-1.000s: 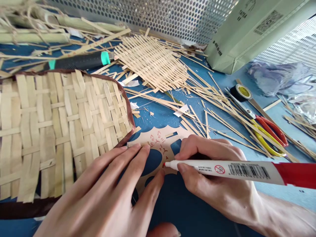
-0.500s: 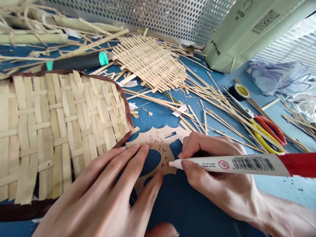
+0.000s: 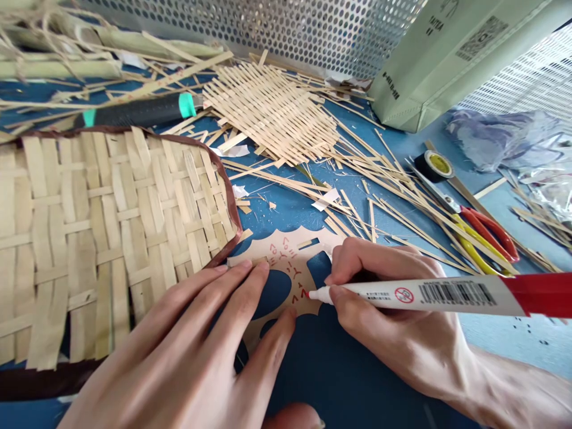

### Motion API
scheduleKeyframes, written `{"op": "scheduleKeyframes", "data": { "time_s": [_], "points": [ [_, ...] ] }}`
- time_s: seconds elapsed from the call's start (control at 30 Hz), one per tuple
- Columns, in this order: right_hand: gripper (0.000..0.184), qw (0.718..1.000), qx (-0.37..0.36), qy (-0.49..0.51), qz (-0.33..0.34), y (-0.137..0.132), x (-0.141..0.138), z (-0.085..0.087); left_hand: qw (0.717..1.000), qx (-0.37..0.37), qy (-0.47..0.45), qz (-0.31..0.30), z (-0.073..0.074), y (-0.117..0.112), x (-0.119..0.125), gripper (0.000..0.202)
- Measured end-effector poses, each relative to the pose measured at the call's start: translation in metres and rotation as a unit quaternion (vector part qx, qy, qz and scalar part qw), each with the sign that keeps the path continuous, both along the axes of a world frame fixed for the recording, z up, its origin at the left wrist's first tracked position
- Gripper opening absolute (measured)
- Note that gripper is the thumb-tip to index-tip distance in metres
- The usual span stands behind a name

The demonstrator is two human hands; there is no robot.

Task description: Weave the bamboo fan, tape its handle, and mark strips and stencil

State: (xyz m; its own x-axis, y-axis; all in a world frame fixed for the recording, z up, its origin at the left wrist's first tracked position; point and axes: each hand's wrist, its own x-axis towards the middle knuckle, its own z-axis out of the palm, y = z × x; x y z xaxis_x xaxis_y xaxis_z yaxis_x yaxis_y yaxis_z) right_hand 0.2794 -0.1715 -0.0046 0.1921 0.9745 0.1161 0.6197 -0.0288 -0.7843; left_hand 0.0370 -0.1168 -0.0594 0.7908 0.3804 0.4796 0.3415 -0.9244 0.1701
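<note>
A tan paper cutout (image 3: 259, 245) with scalloped edges and cut-out holes lies on the blue table. Red marks run down its right part. My left hand (image 3: 201, 333) rests flat on it, fingers stretched out, the fingertips pressing its lower left. In my right hand (image 3: 384, 304) is a red-and-white marker (image 3: 420, 295), pinched between thumb and fingers. The marker's red tip meets the cutout beside a small red V-shaped mark. Left of the cutout lies a woven bamboo panel (image 3: 102, 226) with a dark brown border, partly behind my left hand.
Behind the cutout lie a woven bamboo mat (image 3: 272, 113) and many loose strips. A black-and-teal cutter (image 3: 138, 112) is at the left. To the right are scissors (image 3: 487, 232), a tape roll (image 3: 435, 165) and a pale green bag (image 3: 447, 65). A perforated metal panel (image 3: 286, 36) stands behind.
The marker tip has shifted slightly up and right, leaving another red stroke on the cutout. My left hand has stayed in place.
</note>
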Motion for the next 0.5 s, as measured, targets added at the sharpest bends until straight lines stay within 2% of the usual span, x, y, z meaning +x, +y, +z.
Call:
{"op": "scheduleKeyframes", "data": {
  "time_s": [0.27,0.5],
  "points": [
    [0.013,0.999,0.034,0.038,0.013,-0.0034,-0.0022,0.0032,1.000,-0.010,-0.005,0.002,0.0004,0.0000,-0.0025,0.070],
    [0.013,0.998,-0.031,0.008,0.046,0.0013,-0.0056,0.0076,1.000,0.001,0.015,0.006,0.0003,-0.0016,-0.0032,0.075]
  ]
}}
